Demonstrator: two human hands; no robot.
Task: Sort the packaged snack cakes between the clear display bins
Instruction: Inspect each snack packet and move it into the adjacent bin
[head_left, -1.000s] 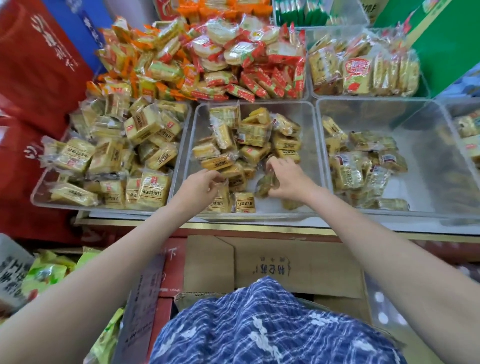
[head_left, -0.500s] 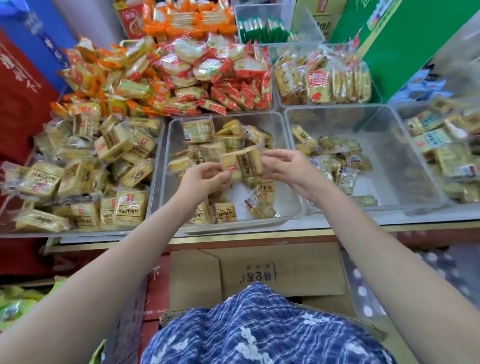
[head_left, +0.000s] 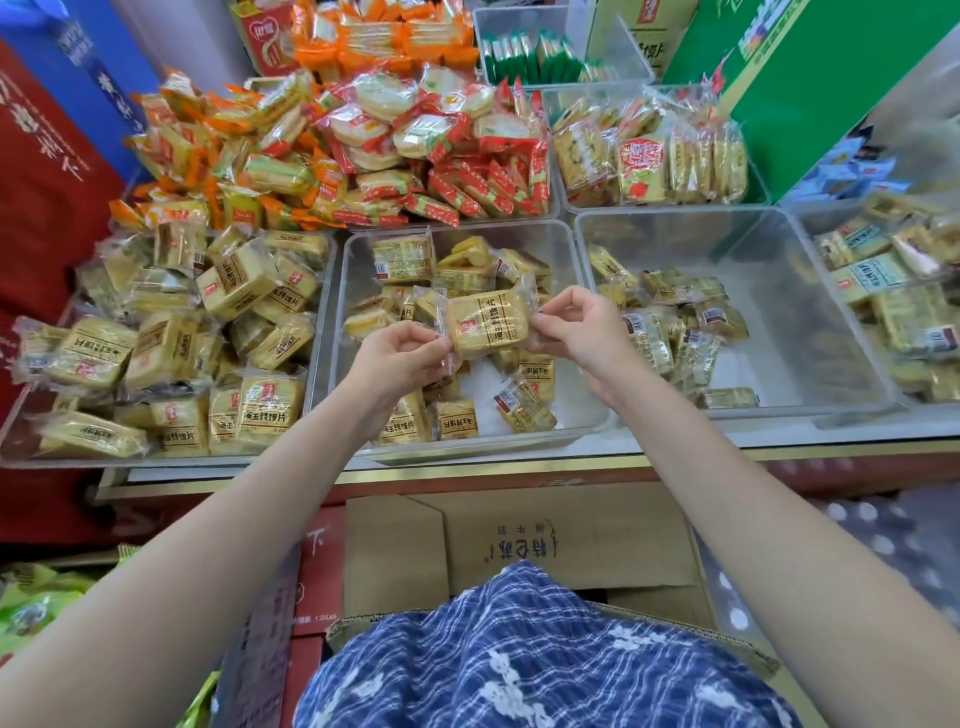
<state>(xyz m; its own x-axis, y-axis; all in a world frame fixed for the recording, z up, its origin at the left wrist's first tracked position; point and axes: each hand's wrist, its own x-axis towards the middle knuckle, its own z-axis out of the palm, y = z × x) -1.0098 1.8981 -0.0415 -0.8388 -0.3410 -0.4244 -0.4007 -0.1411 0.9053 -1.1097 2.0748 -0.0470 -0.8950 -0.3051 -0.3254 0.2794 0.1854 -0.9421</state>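
A yellow snack cake in a clear wrapper (head_left: 487, 323) hangs above the middle clear bin (head_left: 582, 410), held level between both hands. My left hand (head_left: 397, 353) pinches its left wrapper end. My right hand (head_left: 582, 325) pinches the right end. Below it the middle bin holds several similar yellow cake packets (head_left: 452, 421). The left bin (head_left: 21, 441) is heaped with the same yellow packets. The right bin (head_left: 810, 332) holds several greener-looking packets (head_left: 652, 338) along its left side.
Behind stand bins of orange packets (head_left: 208, 150), red-wrapped round cakes (head_left: 431, 135) and speckled crackers (head_left: 649, 156). A far-right bin (head_left: 893, 296) holds more packets. Below the counter edge (head_left: 519, 462) lie cardboard boxes (head_left: 519, 540). A green carton (head_left: 810, 78) stands at the back right.
Both hands rose out of the middle bin with one yellow cake and now hold it stretched between them above the bin. The camera view tilted slightly.
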